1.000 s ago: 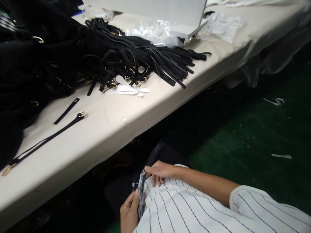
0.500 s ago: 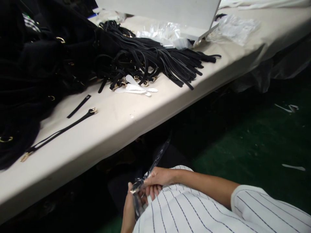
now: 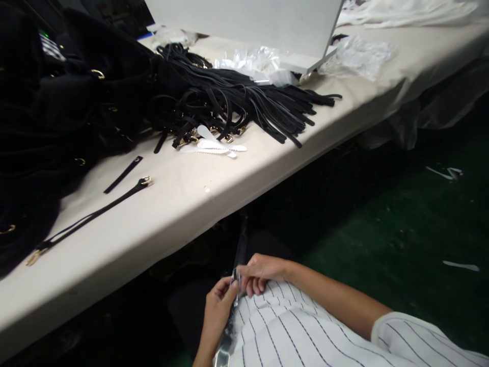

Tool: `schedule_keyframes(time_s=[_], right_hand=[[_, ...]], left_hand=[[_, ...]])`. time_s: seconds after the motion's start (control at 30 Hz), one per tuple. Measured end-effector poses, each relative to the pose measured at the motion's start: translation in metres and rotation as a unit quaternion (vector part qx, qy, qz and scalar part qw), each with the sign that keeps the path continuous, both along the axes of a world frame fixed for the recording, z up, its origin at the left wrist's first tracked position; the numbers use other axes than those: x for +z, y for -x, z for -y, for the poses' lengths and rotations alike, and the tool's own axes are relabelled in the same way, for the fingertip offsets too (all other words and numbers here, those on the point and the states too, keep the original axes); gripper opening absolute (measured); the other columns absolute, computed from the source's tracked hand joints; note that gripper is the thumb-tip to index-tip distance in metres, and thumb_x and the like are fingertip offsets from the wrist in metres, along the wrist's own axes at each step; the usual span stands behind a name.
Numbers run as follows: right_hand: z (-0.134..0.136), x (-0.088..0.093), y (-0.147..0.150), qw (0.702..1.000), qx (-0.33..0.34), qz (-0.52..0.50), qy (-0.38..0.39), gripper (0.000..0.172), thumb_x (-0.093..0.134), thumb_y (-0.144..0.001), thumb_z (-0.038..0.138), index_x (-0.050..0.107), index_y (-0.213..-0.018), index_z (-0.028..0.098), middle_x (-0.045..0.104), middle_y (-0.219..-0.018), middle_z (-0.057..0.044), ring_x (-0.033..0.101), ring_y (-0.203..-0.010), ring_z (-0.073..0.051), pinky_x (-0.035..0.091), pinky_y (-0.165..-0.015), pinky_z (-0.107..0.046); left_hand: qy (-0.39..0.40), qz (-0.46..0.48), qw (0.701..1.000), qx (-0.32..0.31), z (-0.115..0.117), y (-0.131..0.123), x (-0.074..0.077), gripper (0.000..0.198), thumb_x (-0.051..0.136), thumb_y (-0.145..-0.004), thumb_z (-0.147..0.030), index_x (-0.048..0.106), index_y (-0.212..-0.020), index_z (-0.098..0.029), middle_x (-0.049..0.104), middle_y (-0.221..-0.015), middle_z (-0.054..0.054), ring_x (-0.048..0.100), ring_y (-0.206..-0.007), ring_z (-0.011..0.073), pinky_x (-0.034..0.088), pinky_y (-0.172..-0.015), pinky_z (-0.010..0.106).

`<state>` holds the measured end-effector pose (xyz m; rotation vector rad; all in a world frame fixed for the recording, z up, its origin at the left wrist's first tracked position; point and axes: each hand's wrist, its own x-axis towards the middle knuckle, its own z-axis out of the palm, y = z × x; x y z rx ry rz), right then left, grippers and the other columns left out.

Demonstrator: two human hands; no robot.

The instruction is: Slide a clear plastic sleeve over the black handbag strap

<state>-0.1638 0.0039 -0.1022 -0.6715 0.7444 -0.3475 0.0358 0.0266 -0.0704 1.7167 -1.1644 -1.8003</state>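
Note:
Below the table edge, against my striped shirt, both hands pinch a black strap in a clear plastic sleeve point(image 3: 241, 243). My left hand point(image 3: 218, 307) grips it from below with fingers closed round it. My right hand point(image 3: 262, 272) pinches its upper part, fingers curled. The sleeve runs from my lap up toward the table's underside. A gold fitting shows faintly near my fingertips.
A beige table point(image 3: 183, 204) carries a heap of black straps with gold buckles point(image 3: 237, 104), black bags point(image 3: 57, 122) at the left, one long loose strap point(image 3: 95, 211), a short strap piece point(image 3: 123, 174), white plastic tags point(image 3: 214, 146), clear bags point(image 3: 355, 51) and a white box point(image 3: 248, 20). Green floor point(image 3: 401, 219) at right.
The sleeved strap has swung from leaning right to nearly upright. My left hand has risen to meet my right at the strap. The view shifted slightly.

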Motion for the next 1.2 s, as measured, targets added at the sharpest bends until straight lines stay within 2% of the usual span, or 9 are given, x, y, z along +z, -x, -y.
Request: schedule_keyframes(time_s=[0.1, 0.2, 0.37, 0.53, 0.7, 0.87, 1.0, 1.1, 1.2], right_hand=[[0.008, -0.016, 0.004, 0.993, -0.084, -0.081, -0.032, 0.063, 0.05, -0.087, 0.067, 0.069, -0.082, 0.007, 0.066, -0.057, -0.007, 0.055, -0.039, -0.008, 0.041, -0.036, -0.014], [0.014, -0.025, -0.003, 0.995, -0.07, -0.064, -0.039, 0.045, 0.067, -0.083, 0.053, 0.066, -0.073, 0.009, 0.065, -0.056, -0.005, 0.053, -0.039, -0.007, 0.04, -0.036, -0.013], [0.01, -0.012, -0.018, 0.995, -0.087, -0.047, -0.029, 0.037, 0.073, -0.079, 0.044, 0.065, -0.067, 0.01, 0.058, -0.049, 0.002, 0.044, -0.038, -0.002, 0.03, -0.035, -0.01], [-0.007, 0.017, -0.027, 0.998, 0.021, 0.052, 0.021, 0.037, 0.076, -0.075, 0.046, 0.068, -0.072, 0.011, 0.06, -0.055, 0.002, 0.047, -0.045, -0.003, 0.034, -0.043, -0.013], [-0.011, 0.029, -0.035, 0.985, 0.094, 0.119, 0.083, 0.029, 0.078, -0.074, 0.038, 0.069, -0.072, 0.01, 0.06, -0.061, 0.002, 0.05, -0.053, -0.003, 0.039, -0.052, -0.014], [-0.008, 0.024, -0.025, 0.992, 0.063, 0.092, 0.053, 0.03, 0.084, -0.067, 0.036, 0.069, -0.072, 0.011, 0.064, -0.066, 0.001, 0.054, -0.055, -0.005, 0.042, -0.052, -0.014], [-0.009, 0.019, -0.014, 0.998, 0.034, 0.054, 0.012, 0.043, 0.077, -0.073, 0.052, 0.068, -0.072, 0.009, 0.062, -0.061, -0.001, 0.052, -0.049, -0.005, 0.04, -0.046, -0.014], [-0.009, 0.016, -0.014, 0.997, -0.039, 0.05, -0.046, 0.059, 0.063, -0.078, 0.067, 0.068, -0.077, 0.009, 0.064, -0.065, -0.004, 0.055, -0.048, -0.007, 0.04, -0.043, -0.015], [-0.008, 0.017, -0.017, 0.997, -0.071, 0.029, -0.03, 0.059, 0.065, -0.076, 0.067, 0.066, -0.071, 0.008, 0.061, -0.057, -0.002, 0.05, -0.042, -0.005, 0.035, -0.04, -0.015]], left_hand=[[0.002, 0.05, 0.999, 0.002, -0.012, -0.006, -0.003, 0.051, 0.074, -0.066, -0.063, 0.065, -0.072, -0.013, 0.052, -0.062, 0.0, 0.042, -0.061, 0.0127, 0.034, -0.059, 0.023], [0.001, 0.066, 0.998, -0.025, -0.018, -0.01, -0.002, 0.055, 0.072, -0.065, -0.068, 0.061, -0.067, -0.014, 0.047, -0.063, -0.001, 0.038, -0.063, 0.0126, 0.032, -0.059, 0.023], [0.018, 0.06, 0.998, 0.014, -0.019, -0.015, -0.002, 0.055, 0.062, -0.075, -0.069, 0.059, -0.069, -0.015, 0.047, -0.065, 0.0, 0.042, -0.065, 0.0147, 0.035, -0.061, 0.025], [0.001, -0.005, 0.998, 0.057, -0.009, -0.005, 0.007, 0.056, 0.048, -0.088, -0.065, 0.069, -0.096, -0.014, 0.065, -0.081, 0.007, 0.057, -0.077, 0.0198, 0.046, -0.074, 0.028], [-0.041, -0.091, 0.989, 0.107, 0.001, 0.006, 0.013, 0.047, 0.072, -0.077, -0.053, 0.07, -0.101, -0.014, 0.069, -0.08, 0.006, 0.062, -0.069, 0.0167, 0.049, -0.065, 0.025], [-0.007, -0.099, 0.991, 0.094, -0.003, 0.003, 0.018, 0.042, 0.077, -0.075, -0.044, 0.07, -0.103, -0.014, 0.072, -0.093, 0.01, 0.067, -0.08, 0.02, 0.054, -0.075, 0.028], [0.036, -0.055, 0.996, 0.061, -0.011, -0.003, 0.021, 0.03, 0.08, -0.071, -0.039, 0.071, -0.088, -0.015, 0.07, -0.084, 0.006, 0.065, -0.08, 0.0191, 0.051, -0.075, 0.027], [0.086, -0.01, 0.995, 0.051, -0.016, -0.008, 0.024, 0.023, 0.077, -0.074, -0.037, 0.069, -0.075, -0.016, 0.066, -0.078, 0.003, 0.06, -0.076, 0.0165, 0.047, -0.074, 0.025], [0.11, 0.009, 0.993, 0.043, -0.018, -0.011, 0.028, 0.026, 0.076, -0.075, -0.039, 0.065, -0.07, -0.016, 0.06, -0.073, 0.002, 0.054, -0.071, 0.0145, 0.043, -0.069, 0.024]])
